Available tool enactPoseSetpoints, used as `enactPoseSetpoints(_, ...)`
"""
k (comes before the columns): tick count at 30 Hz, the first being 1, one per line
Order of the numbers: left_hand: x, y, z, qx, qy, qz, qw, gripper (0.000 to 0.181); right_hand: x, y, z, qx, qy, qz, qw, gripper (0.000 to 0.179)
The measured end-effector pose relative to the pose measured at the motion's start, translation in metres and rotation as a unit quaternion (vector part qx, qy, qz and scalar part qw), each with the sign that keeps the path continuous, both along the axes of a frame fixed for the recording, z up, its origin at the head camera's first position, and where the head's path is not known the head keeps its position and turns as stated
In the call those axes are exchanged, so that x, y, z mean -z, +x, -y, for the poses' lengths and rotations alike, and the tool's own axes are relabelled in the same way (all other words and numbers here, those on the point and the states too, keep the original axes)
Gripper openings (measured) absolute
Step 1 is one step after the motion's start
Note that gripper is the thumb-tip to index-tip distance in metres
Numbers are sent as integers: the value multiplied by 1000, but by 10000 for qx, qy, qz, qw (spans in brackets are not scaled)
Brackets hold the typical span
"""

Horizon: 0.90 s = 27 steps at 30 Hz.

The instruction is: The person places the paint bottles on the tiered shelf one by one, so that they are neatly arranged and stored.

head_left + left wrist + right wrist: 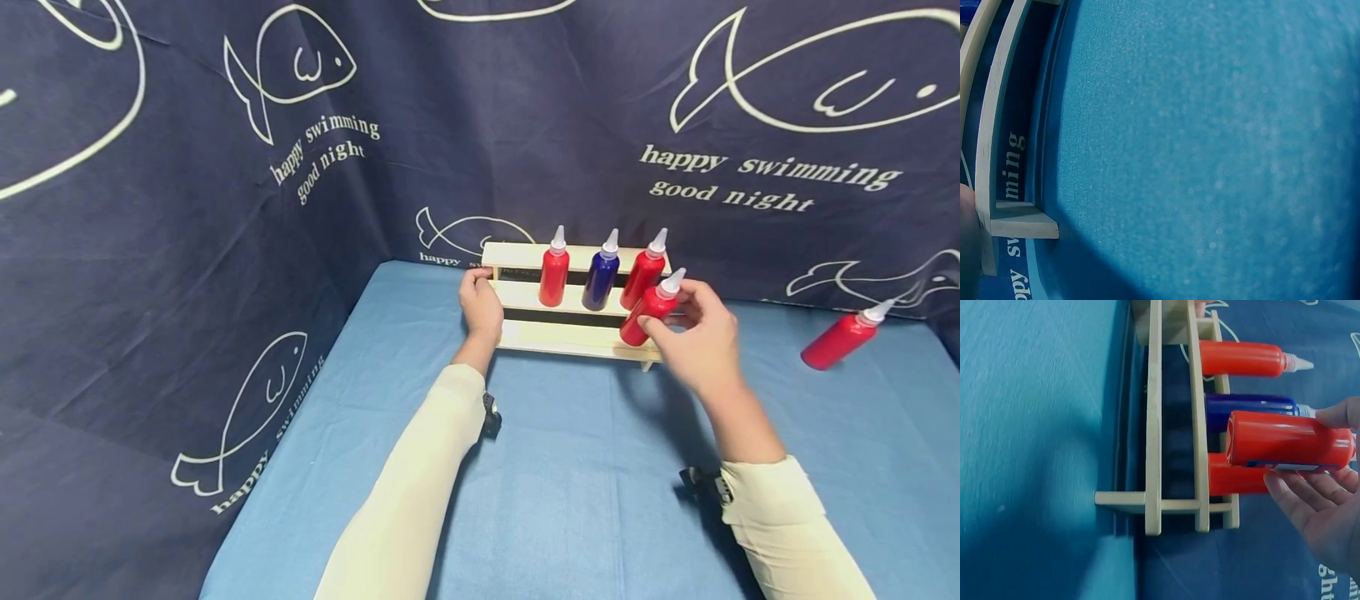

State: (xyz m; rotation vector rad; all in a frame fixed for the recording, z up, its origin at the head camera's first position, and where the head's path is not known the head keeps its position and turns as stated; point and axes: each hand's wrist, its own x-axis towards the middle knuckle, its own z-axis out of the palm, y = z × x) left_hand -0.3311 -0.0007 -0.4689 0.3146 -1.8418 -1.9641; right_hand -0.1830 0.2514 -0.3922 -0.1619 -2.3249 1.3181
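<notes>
A small wooden tiered rack [555,336] stands on the table near the back. My left hand [482,310] grips its left end, fingers around the side. Between thumb and fingers, my right hand [705,337] holds a red squeeze bottle [1285,439] with a white pointed cap, tilted in front of the rack's right end, over the lowest shelf. On the middle shelf stand a red bottle [553,279], a dark blue bottle [599,282] and another red bottle [643,273]. The held bottle partly overlaps that rightmost one in the right wrist view.
One more red bottle [838,340] with a white cap is on the blue tablecloth [555,483] at the far right. Dark blue curtains [465,125] printed with white fish and lettering rise behind and to the left of the table.
</notes>
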Motion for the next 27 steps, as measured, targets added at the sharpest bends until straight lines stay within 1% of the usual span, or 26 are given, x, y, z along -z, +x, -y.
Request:
enactPoseSetpoints(6,2,1,1,26,19,33,10000,28,0,3,12,-457,53,-173,9988,54)
enactPoseSetpoints(11,2,2,2,79,117,-135,9998,29,1,3,24,-827,-5,-293,9961,55)
enactPoseSetpoints(17,0,0,2,214,52,-343,9992,27,2,1,37,-1086,29,-513,9928,54)
enactPoseSetpoints(22,0,-1,1,351,46,-347,9988,24,5,-1,46,-1337,-34,-719,9884,54)
enactPoseSetpoints(27,-1,-2,2,496,104,-336,9981,22,7,-4,58,-1567,-8,-834,9841,58)
